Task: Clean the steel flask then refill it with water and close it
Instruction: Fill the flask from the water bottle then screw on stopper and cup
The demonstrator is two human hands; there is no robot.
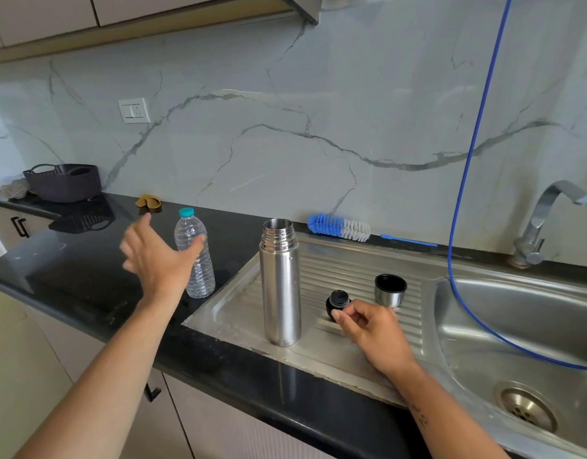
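The steel flask (280,283) stood upright and uncapped on the ribbed drainboard (361,276) of the sink (517,313), near the drainboard's front-left corner. Just to its right lay the black stopper (337,301), and the right hand (373,329) pinched it between thumb and curled fingers. The steel cup lid (390,289) sat mouth-up a little farther right, apart from the stopper. The left hand (159,255) was spread with fingers straight, its thumb touching or just in front of the plastic water bottle (196,256), which stood capped on the black counter (86,270) beside the drainboard's left edge. A blue and white bottle brush (338,226) lay along the counter's back edge behind the drainboard. A dark basket (65,182) sat at the far left corner.
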